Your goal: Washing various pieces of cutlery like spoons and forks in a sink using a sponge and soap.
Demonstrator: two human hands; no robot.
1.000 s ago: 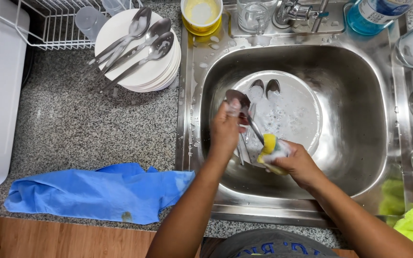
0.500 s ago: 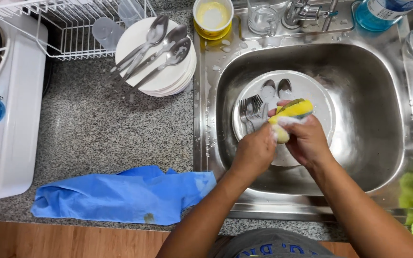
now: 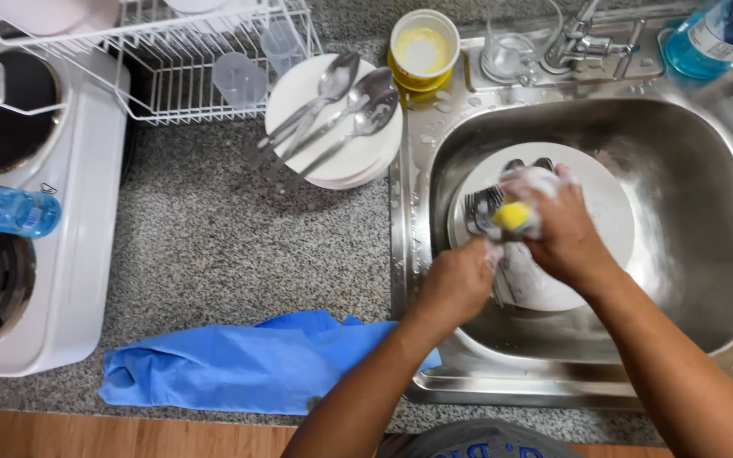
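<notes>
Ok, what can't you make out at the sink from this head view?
- What the left hand grips: its fingers cover the handles of the cutlery.
- Sponge: mostly hidden by foam and the right hand.
- White plate in the sink: its middle is hidden under both hands.
- Blue bottle: cut off by the top edge.

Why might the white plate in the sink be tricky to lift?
The white plate looks wet and soapy, so probably slippery. It seems ceramic, likely heavy and breakable. Forks lying on it could slide off if it tilts.
</notes>
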